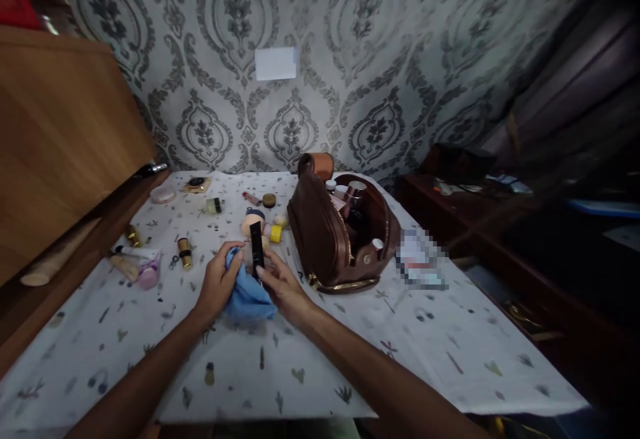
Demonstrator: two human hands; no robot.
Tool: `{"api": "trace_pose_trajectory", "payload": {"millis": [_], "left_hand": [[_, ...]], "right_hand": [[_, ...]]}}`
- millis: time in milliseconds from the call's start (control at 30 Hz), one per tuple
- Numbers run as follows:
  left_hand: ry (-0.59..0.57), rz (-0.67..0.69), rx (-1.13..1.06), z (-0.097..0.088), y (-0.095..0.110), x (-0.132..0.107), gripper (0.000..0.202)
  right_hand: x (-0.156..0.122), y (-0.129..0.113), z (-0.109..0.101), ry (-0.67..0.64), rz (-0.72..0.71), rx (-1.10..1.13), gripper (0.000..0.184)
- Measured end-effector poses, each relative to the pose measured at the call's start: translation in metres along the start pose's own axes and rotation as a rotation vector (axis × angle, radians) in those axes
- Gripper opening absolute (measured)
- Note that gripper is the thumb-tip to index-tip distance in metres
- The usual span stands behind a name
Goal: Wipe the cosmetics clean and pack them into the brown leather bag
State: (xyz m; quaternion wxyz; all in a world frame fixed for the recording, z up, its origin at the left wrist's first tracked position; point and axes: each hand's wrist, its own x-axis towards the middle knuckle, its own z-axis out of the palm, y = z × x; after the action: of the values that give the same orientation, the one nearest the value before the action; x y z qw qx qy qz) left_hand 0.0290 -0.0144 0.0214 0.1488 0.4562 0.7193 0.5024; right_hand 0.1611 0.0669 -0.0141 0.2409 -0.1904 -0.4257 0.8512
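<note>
Here, tube [257, 246] in right fingers [269, 274], against cloth [249, 300]

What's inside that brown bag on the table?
The open brown bag shows capped bottle tops at the back and a small white-capped container nearer the front. Its wall hides their lower parts and anything beneath.

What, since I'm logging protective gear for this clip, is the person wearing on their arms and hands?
Nothing that shows. The left hand and right hand are ungloved, and the left forearm and right forearm are bare down to the picture's edge, no sleeve in view. No watch, bracelet or ring is visible, though the picture is dim.
</note>
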Motion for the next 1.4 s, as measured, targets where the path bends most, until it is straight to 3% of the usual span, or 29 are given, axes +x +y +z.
{"api": "trace_pose_trajectory", "payload": {"millis": [67,133,233,333,467,600,767,867,1000,1167,1233,1300,1400], "left_hand": [[0.059,0.078,0.051,-0.002,-0.001,-0.002,0.032],[0.086,0.243,0.119,-0.002,-0.001,-0.006,0.029],[0.054,0.524,0.302,0.001,0.002,-0.012,0.027],[0.063,0.644,0.491,0.003,0.003,-0.013,0.027],[0.124,0.597,0.598,-0.005,-0.001,-0.005,0.029],[0.224,0.485,0.609,-0.025,-0.01,0.008,0.032],[0.234,0.117,0.53,-0.051,-0.026,0.021,0.037],[0.223,0.031,0.522,-0.06,-0.037,0.027,0.035],[0.132,0.051,0.494,-0.065,-0.042,0.029,0.032],[-0.345,0.229,0.362,-0.068,-0.041,0.023,0.055],[-0.451,0.279,0.415,-0.066,-0.041,0.02,0.048],[-0.446,0.308,0.481,-0.063,-0.039,0.019,0.024],[-0.278,0.378,0.465,-0.055,-0.03,0.015,0.025]], "right_hand": [[-0.001,0.0,0.001,0.011,0.002,-0.017,0.071],[-0.001,0.003,0.002,-0.035,-0.012,-0.099,0.068],[-0.003,0.009,0.002,-0.137,-0.125,-0.354,0.051],[-0.006,0.007,0.002,-0.199,-0.203,-0.539,0.035],[-0.008,-0.001,0.002,-0.355,-0.103,-0.48,0.045],[-0.011,-0.007,0.002,-0.484,0.069,-0.394,0.058],[-0.017,-0.01,0.004,-0.484,0.231,-0.253,0.066],[-0.015,-0.011,0.004,-0.443,0.25,-0.168,0.069],[-0.01,-0.012,0.002,-0.278,0.203,-0.046,0.07],[-0.005,-0.014,-0.001,-0.17,0.075,-0.007,0.07],[-0.002,-0.013,-0.002,-0.144,0.037,-0.016,0.07],[0.001,-0.009,-0.004,-0.115,0.004,-0.025,0.067],[0.007,-0.003,-0.007,-0.071,-0.049,-0.051,0.058]]}}
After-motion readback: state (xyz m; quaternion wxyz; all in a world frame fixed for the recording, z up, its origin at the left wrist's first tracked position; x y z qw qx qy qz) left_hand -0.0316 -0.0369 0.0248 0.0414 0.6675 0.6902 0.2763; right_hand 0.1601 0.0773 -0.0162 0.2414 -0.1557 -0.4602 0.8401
